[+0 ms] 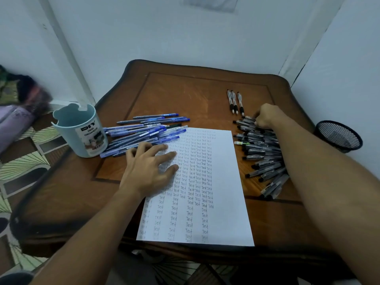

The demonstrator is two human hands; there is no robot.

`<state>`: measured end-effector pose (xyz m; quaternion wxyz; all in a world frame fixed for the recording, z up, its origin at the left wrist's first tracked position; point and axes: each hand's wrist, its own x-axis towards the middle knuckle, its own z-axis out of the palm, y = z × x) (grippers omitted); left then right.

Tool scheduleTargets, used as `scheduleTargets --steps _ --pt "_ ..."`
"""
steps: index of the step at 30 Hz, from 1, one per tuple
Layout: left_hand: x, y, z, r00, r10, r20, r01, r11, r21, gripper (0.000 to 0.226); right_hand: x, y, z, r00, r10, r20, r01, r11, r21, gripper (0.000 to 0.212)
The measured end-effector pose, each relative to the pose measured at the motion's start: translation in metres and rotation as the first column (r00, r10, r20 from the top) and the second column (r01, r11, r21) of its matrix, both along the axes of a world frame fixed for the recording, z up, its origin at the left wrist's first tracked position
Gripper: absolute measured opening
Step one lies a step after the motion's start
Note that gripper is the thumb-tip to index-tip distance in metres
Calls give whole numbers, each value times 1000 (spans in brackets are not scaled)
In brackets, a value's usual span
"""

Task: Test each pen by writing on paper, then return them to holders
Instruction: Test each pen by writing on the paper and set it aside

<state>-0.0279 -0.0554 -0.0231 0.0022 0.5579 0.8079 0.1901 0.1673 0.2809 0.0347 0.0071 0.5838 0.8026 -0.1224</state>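
Well, my right grip [264, 118] curled onto one black pen [246, 122] at two o'clock — lift it singly; left hand [151, 169] pressed flat on the paper [224, 182].

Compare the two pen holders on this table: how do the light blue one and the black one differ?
The light blue desk organizer has solid walls and a printed label; the black mesh holder is see-through wire mesh, unlabelled. The organizer stands at the table's left edge beside the blue pens; the mesh holder sits at the right edge, near the black pens. The organizer looks taller, the mesh holder squatter. Both stand upright, with no pens visible inside.
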Motion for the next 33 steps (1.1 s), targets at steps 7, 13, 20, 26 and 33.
scheduleTargets --steps 7,13,20,26,33 --pt "2 0 0 1000 9 -5 -9 1000 -1 68 5 -8 -1 1000 6 29 -6 1000 15 31" --pt "1 0 -1 999 4 -49 -6 999 -32 67 5 -30 13 986 145 85 -159 970 183 29" --pt "2 0 0 998 7 -63 -10 999 -49 69 -3 -72 30 855 301 -422 -227 949 218 43" --pt "6 0 4 998 20 -54 -23 999 -49 69 -20 -120 26 362 -153 -919 -107 973 -204 30" --pt "7 0 5 998 11 -60 -14 998 -57 71 -25 -146 18 58 -401 -914 -194 894 -404 14"
